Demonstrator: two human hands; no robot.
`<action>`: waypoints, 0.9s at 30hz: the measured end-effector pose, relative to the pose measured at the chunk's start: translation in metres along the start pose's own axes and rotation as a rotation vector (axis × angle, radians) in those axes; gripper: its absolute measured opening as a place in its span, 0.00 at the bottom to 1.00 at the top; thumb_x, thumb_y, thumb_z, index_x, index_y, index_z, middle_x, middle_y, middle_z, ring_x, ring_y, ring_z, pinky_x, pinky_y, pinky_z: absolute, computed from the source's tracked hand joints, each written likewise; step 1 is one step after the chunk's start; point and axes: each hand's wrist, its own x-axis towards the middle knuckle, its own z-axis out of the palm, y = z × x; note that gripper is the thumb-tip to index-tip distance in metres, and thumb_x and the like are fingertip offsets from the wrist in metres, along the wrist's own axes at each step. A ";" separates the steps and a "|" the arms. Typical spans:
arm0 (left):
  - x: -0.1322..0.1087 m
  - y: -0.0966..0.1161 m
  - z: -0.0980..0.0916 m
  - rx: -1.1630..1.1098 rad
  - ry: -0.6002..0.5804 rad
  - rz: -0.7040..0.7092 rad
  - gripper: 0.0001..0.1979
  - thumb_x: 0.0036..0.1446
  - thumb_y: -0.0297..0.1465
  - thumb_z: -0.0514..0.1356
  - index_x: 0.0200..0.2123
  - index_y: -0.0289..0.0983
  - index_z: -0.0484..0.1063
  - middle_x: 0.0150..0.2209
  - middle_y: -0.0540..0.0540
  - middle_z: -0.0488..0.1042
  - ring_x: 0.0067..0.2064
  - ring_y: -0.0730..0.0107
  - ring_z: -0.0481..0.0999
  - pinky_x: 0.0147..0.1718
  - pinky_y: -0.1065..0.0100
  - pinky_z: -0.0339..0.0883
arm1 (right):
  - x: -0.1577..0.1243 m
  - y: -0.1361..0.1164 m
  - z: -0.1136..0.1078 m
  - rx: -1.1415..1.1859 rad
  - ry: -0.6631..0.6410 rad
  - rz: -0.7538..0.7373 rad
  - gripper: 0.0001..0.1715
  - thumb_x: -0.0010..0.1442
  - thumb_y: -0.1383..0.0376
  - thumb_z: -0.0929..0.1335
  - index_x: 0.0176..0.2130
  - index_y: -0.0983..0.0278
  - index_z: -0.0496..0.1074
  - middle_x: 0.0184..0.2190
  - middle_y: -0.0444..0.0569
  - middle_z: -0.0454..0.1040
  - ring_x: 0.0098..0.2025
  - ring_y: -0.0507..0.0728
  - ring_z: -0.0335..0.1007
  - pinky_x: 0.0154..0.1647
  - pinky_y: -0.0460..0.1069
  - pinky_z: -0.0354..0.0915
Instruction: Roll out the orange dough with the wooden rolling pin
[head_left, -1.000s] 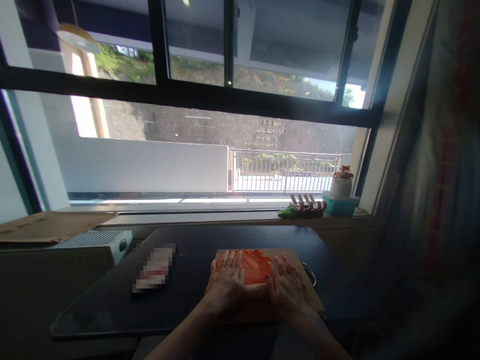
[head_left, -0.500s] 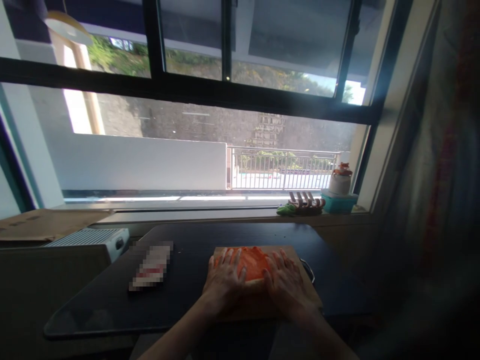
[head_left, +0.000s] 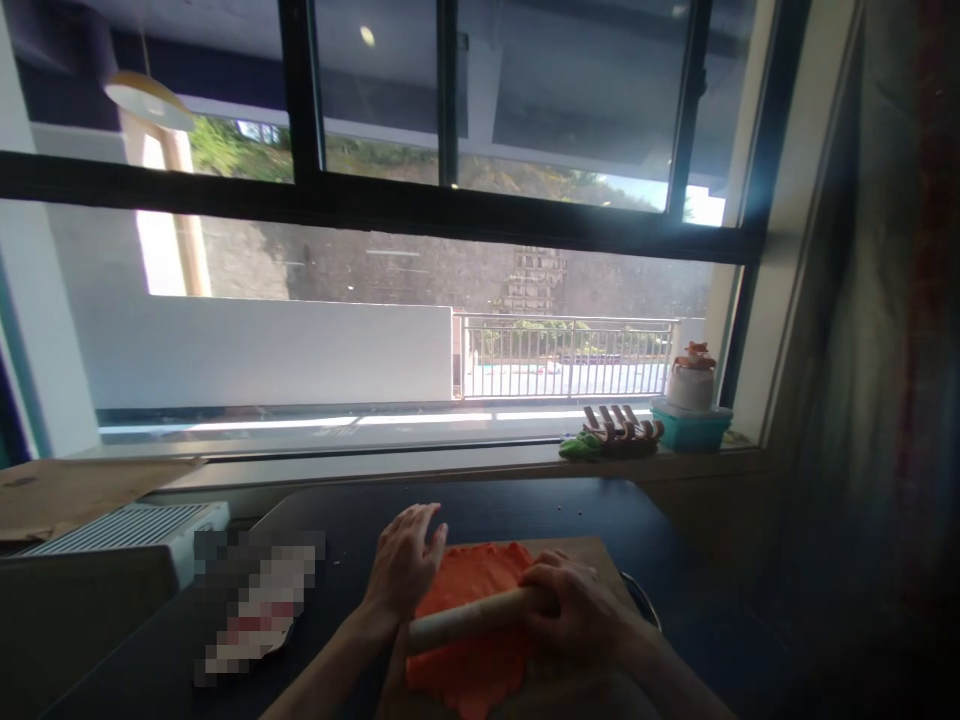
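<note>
A flat sheet of orange dough (head_left: 472,640) lies on a wooden board (head_left: 592,555) on the dark table (head_left: 525,505). Across the dough lies a wooden rolling pin (head_left: 469,620). My right hand (head_left: 581,610) is wrapped round the pin's right end. My left hand (head_left: 405,565) is lifted off the pin, fingers stretched out and together, hovering at the dough's far left edge.
A blurred packet (head_left: 259,610) lies on the table to the left. A white appliance (head_left: 112,530) and cardboard (head_left: 67,485) sit further left. On the window sill stand a teal box (head_left: 690,425) with a white jar (head_left: 691,385) and a small rack (head_left: 619,428).
Both hands lay flat on the pin over the dough; now my left hand has lifted off and my right hand grips the pin's end. The view has tilted and shifted.
</note>
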 end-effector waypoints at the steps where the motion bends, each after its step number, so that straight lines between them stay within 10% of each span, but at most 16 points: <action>1: -0.006 -0.007 -0.006 -0.042 0.018 -0.014 0.21 0.61 0.36 0.48 0.52 0.36 0.69 0.53 0.41 0.73 0.57 0.60 0.68 0.57 0.58 0.60 | -0.003 0.001 -0.001 0.002 -0.016 -0.006 0.12 0.53 0.61 0.69 0.40 0.57 0.74 0.40 0.42 0.73 0.45 0.55 0.66 0.46 0.47 0.57; 7: -0.044 -0.024 -0.038 -0.164 -0.247 -0.149 0.18 0.59 0.36 0.48 0.42 0.37 0.74 0.41 0.43 0.78 0.43 0.61 0.77 0.42 0.65 0.67 | 0.009 0.000 -0.001 -0.047 0.019 0.040 0.16 0.49 0.70 0.66 0.40 0.59 0.72 0.39 0.44 0.72 0.44 0.55 0.67 0.43 0.46 0.58; 11: -0.055 -0.011 -0.042 -0.163 -0.391 -0.128 0.16 0.60 0.36 0.47 0.37 0.39 0.75 0.38 0.45 0.77 0.42 0.62 0.77 0.41 0.66 0.65 | 0.036 0.008 0.002 -0.062 0.122 0.334 0.11 0.53 0.68 0.64 0.39 0.62 0.71 0.36 0.46 0.74 0.38 0.55 0.70 0.35 0.46 0.58; 21: -0.047 0.007 -0.033 -0.015 -0.373 -0.037 0.07 0.51 0.30 0.55 0.33 0.39 0.72 0.37 0.46 0.75 0.44 0.59 0.73 0.43 0.63 0.62 | 0.061 0.031 0.017 0.278 0.095 0.440 0.08 0.49 0.67 0.68 0.33 0.66 0.71 0.28 0.46 0.73 0.29 0.53 0.67 0.26 0.46 0.56; 27: -0.012 0.012 -0.020 -0.573 -0.320 -0.108 0.04 0.52 0.30 0.53 0.32 0.38 0.66 0.28 0.51 0.72 0.33 0.67 0.74 0.32 0.70 0.66 | 0.034 0.030 0.002 0.460 0.108 0.412 0.08 0.47 0.69 0.68 0.32 0.65 0.70 0.25 0.41 0.71 0.26 0.50 0.64 0.24 0.44 0.55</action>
